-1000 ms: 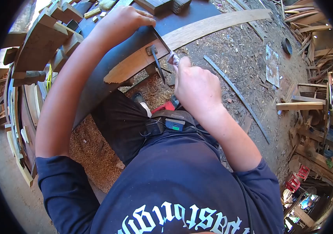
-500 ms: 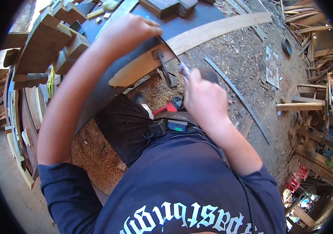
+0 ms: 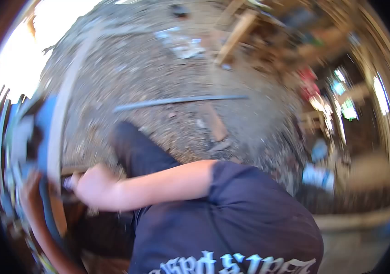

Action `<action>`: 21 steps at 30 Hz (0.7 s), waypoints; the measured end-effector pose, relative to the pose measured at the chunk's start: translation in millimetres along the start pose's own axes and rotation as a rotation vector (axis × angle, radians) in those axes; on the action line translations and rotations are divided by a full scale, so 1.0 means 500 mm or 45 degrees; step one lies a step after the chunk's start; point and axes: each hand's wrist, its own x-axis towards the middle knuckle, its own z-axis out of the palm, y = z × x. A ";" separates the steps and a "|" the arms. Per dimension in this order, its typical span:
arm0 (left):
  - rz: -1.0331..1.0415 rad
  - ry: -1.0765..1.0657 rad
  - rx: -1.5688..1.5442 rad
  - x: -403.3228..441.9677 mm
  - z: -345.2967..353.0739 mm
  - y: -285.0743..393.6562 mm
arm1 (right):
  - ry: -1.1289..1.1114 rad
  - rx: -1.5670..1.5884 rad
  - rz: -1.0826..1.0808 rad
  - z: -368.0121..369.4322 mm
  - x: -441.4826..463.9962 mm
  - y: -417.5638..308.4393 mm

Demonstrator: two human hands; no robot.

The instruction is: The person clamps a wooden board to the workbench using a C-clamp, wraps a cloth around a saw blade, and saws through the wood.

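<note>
My right hand (image 3: 96, 187) is closed round the pale purple handle (image 3: 69, 183) of a thin tool, at the lower left of the head view. The rest of the tool is too blurred to make out. Farther left, my left hand (image 3: 31, 187) is at the bench side, its fingers smeared by motion. Beside the hands, a long pale board (image 3: 57, 137) runs along the blue bench top (image 3: 45, 123). Below it, part of a tan wooden piece (image 3: 58, 214) shows near my left forearm.
A narrow grey strip (image 3: 181, 102) and a short wood offcut (image 3: 214, 123) lie on the littered ground. Beyond them is a pale sheet (image 3: 180, 43). A wooden beam (image 3: 237, 36) juts out at the upper right, and a white bag-like item (image 3: 318, 177) sits at right.
The view has swung to the right, so the bench and both hands now appear at the far left and blurred. My right hand still grips the handle.
</note>
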 end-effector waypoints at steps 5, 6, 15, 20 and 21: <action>0.111 0.043 -0.026 0.010 0.010 0.006 | -0.119 -0.240 -0.094 -0.012 0.004 -0.004; 0.071 0.051 -0.082 0.030 0.004 0.008 | -0.113 -0.226 -0.102 -0.010 0.028 0.005; -0.006 0.128 -0.045 0.029 -0.020 0.086 | -0.003 -0.228 -0.181 -0.030 -0.025 -0.011; -0.019 0.105 -0.118 0.033 -0.043 0.131 | -0.030 -0.201 -0.227 -0.064 -0.051 -0.010; -0.013 0.112 -0.131 0.032 -0.042 0.136 | -0.016 -0.193 -0.224 -0.067 -0.056 -0.010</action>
